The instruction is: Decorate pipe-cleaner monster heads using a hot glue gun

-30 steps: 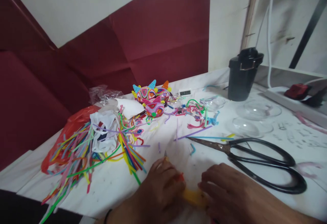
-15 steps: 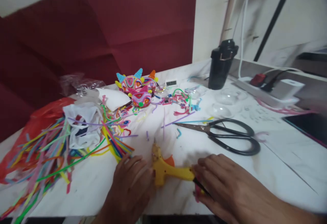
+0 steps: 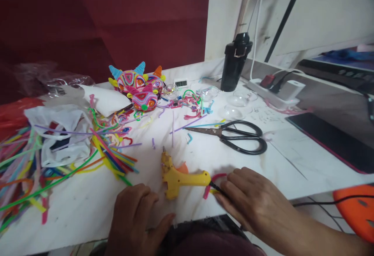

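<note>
A yellow hot glue gun (image 3: 187, 180) with an orange trigger lies on its side on the white table, its nozzle pointing away from me. My right hand (image 3: 254, 197) is closed around the black cord (image 3: 216, 187) just behind the gun's handle. Short pink and yellow pipe cleaners (image 3: 207, 192) lie by its fingertips. At the table's front edge, my left hand (image 3: 136, 213) rests to the left of the gun, fingers bent and thumb apart, holding nothing. Beyond the gun lie black-handled scissors (image 3: 233, 134), blades to the left.
Bundled pipe cleaners (image 3: 113, 158) and a white plastic bag (image 3: 62, 139) cover the left side. Colourful horned heads (image 3: 136, 86) stand at the back, near clear plastic domes (image 3: 233, 112). On the right are a black bottle (image 3: 236, 63), a power strip (image 3: 273, 94) and a phone (image 3: 330, 141).
The view has swung to the right. My left hand has drawn back from the glue gun toward the table edge. More of the cord and pink pipe cleaner now shows beside my right hand.
</note>
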`<state>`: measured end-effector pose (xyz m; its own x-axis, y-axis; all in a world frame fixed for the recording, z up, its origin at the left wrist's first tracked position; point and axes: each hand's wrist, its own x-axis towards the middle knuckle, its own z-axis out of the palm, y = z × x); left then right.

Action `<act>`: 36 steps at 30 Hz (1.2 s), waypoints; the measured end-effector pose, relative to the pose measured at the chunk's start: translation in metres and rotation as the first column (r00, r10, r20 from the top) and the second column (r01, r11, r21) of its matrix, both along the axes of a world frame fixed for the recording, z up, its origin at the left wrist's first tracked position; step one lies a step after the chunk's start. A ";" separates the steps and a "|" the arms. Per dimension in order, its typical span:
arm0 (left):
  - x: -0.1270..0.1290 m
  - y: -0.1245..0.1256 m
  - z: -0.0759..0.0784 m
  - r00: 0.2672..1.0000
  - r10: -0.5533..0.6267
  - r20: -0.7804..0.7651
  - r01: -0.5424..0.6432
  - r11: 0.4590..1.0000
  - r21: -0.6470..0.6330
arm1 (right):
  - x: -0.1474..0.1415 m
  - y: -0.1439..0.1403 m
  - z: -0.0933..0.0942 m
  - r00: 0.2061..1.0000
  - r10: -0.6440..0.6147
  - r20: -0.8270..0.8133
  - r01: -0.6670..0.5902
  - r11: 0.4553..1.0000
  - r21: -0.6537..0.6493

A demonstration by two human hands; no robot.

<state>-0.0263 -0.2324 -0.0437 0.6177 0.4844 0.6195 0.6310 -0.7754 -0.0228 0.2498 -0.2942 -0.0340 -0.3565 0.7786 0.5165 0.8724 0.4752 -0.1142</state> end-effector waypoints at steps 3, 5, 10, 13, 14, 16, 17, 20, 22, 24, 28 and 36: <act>0.004 -0.002 0.002 1.000 -0.023 0.004 0.023 0.999 -0.033 | 0.002 0.001 -0.001 0.999 0.022 0.046 -0.022 1.000 0.013; 0.005 -0.004 0.002 1.000 -0.030 -0.005 0.030 0.999 -0.044 | 0.004 0.002 0.000 0.999 0.021 0.045 -0.022 0.999 0.023; 0.006 -0.004 0.002 1.000 -0.015 -0.013 0.014 0.997 -0.076 | 0.012 0.006 0.007 1.000 0.011 -0.003 -0.011 0.999 0.034; 0.006 0.000 0.007 1.000 0.010 -0.002 -0.010 0.998 -0.054 | 0.012 0.012 0.015 0.999 0.014 0.034 -0.015 0.999 0.050; 0.006 0.003 0.009 1.000 0.025 -0.004 -0.025 0.999 -0.035 | 0.010 0.016 0.017 0.998 0.024 0.058 -0.027 0.998 0.061; 0.003 0.009 0.014 0.997 0.067 -0.032 -0.067 0.998 0.003 | 0.004 0.024 0.020 0.992 0.064 0.107 -0.073 0.994 0.083; 0.000 0.014 0.016 0.994 0.087 -0.060 -0.085 0.996 0.024 | 0.000 0.028 0.020 0.988 0.086 0.127 -0.097 0.992 0.084; -0.008 0.030 0.022 0.976 0.127 -0.175 -0.118 0.991 0.061 | -0.013 0.041 0.017 0.973 0.162 0.165 -0.175 0.982 0.068; -0.014 0.043 0.025 0.953 0.126 -0.274 -0.121 0.992 0.036 | -0.021 0.047 0.012 0.964 0.189 0.188 -0.208 0.974 0.088; -0.018 0.058 0.027 0.925 0.126 -0.359 -0.142 0.990 -0.019 | -0.026 0.052 0.008 0.957 0.198 0.213 -0.227 0.966 0.123; -0.025 0.089 0.028 0.882 0.094 -0.462 -0.178 0.974 -0.143 | -0.032 0.059 0.001 0.928 0.254 0.272 -0.305 0.938 0.167; -0.058 0.131 0.027 0.829 0.000 -0.560 -0.178 0.948 -0.264 | -0.027 0.062 0.015 0.890 0.314 0.330 -0.393 0.895 0.209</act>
